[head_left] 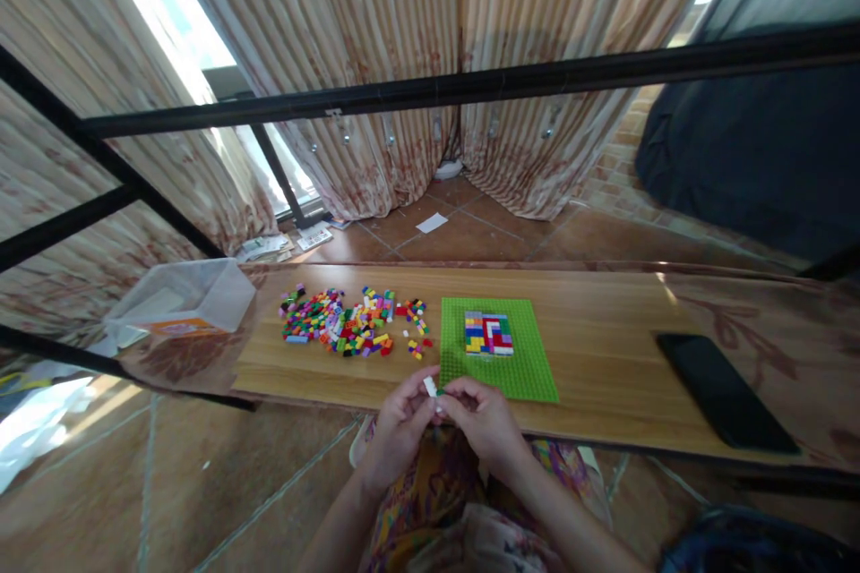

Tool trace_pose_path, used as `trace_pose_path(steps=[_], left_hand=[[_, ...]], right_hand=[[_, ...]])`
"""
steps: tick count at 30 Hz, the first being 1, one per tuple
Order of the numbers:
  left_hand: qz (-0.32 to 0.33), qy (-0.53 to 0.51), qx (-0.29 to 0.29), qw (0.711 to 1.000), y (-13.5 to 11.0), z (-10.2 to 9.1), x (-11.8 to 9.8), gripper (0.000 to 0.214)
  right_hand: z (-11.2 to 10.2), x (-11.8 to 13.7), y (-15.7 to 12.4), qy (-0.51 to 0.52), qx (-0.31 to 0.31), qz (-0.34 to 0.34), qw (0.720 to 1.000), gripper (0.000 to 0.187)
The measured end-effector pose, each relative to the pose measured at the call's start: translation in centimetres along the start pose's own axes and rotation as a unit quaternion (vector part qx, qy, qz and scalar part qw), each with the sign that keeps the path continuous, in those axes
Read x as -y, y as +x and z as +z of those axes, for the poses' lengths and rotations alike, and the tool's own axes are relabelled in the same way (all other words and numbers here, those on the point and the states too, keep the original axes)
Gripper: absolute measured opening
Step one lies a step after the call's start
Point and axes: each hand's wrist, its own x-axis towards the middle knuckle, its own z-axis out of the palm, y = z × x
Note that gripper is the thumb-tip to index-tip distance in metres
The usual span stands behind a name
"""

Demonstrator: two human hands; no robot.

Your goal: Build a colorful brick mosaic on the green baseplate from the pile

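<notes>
Presently, the person holds both hands close together at the near edge of the wooden table (605,331), just in front of the green baseplate (537,372). The left hand (398,423) has its thumb and fingers nearly closed, and between them is gripped a white brick (430,386), which stands tilted. The right hand (489,419) is bent inward, its thumb and forefinger pinched together on a small dark green piece (440,392), right beside the white brick; whether these two are joined, one cannot tell. On the baseplate, toward its far part, sits a compact block of bricks (489,334), with yellow, blue, red, white and grey colours in it. To the left of the baseplate, loose bricks (329,318) of many colours lie spread on the table, and some few of them lie nearer to the plate. Farther left is a translucent plastic box (232,295) with an orange label. At the right end there rests a flat black device (726,389). Beyond the table, patterned curtains (376,36) hang down to the tiled floor (463,237).
</notes>
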Motion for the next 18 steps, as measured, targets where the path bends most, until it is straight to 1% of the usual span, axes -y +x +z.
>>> trace_pose_path(steps=[2,4,8,10,12,14,16,18], left_hand=[[0.002,-0.013,0.002,1.000,-0.5,-0.2,0.0,0.045],[0.002,-0.035,0.005,0.999,-1.1,-0.4,0.4,0.042],[-0.011,-0.076,-0.002,0.997,-2.2,-0.9,1.4,0.038],[-0.020,-0.088,-0.008,0.996,-2.5,-1.2,1.6,0.038],[-0.029,-0.098,-0.028,0.994,-2.7,-1.5,1.6,0.039],[-0.042,-0.097,-0.060,0.993,-2.7,-2.0,1.4,0.038],[-0.050,-0.078,-0.095,0.991,-2.6,-2.6,1.3,0.035],[-0.051,-0.047,-0.123,0.990,-2.5,-3.2,1.2,0.032]], right_hand=[[0.1,0.0,-0.2,-0.036,0.009,0.004,0.999,0.016],[0.3,-0.3,-0.4,-0.057,0.017,0.021,0.998,0.017],[0.9,-1.5,-0.9,-0.018,0.056,0.084,0.995,0.022],[1.1,-1.8,-0.6,-0.014,0.065,0.094,0.993,0.027],[1.3,-1.6,0.4,-0.059,0.050,0.071,0.994,0.029],[1.4,-0.9,2.0,-0.155,0.018,0.013,0.988,0.027],[1.6,-0.1,4.2,-0.272,-0.017,-0.063,0.960,0.023],[2.0,0.3,6.4,-0.364,-0.034,-0.115,0.924,0.020]])
